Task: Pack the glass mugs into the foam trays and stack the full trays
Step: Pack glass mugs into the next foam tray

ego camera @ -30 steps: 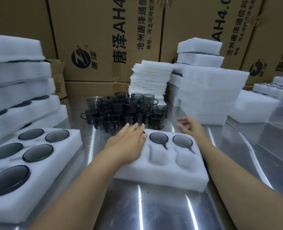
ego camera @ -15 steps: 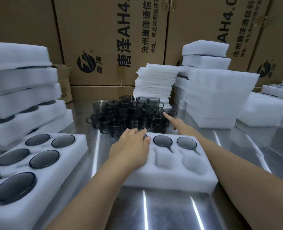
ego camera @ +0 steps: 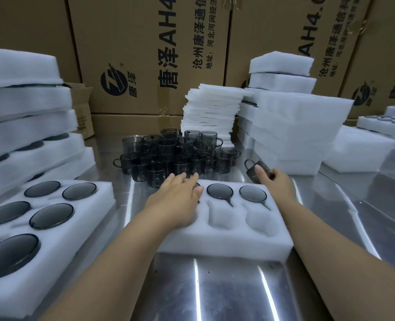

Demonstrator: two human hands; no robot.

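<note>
Over at 9 o'clock there's a stack of full trays point(ego camera: 27, 137). In front of it at 8 o'clock a filled tray point(ego camera: 92, 218) sits on the table point(ego camera: 228, 295), dark mug discs showing in its pockets. The left hand point(ego camera: 176, 201) lies flat on the left part of the foam tray point(ego camera: 228, 239) in the middle. Its fingers are straight and relaxed, gripping nothing, with the tips over the far-left pocket. That tray has a middle mug point(ego camera: 219, 192) and a right mug point(ego camera: 252, 194) seated in its far row, and the two near pockets beside them are bare foam. At 12 o'clock from it the loose glass mugs point(ego camera: 168, 154) are bunched up on the table, some sitting on top of others. At the tray's 1 o'clock the right hand point(ego camera: 276, 185) has its fingers curled round a smoky mug point(ego camera: 252, 167), tipped over with the handle toward 10 o'clock. Can't tell if it touches the table. Behind it are thin foam sheets point(ego camera: 211, 112), then stacked white trays point(ego camera: 298, 133), with cardboard boxes point(ego camera: 145, 54) at the back.
</note>
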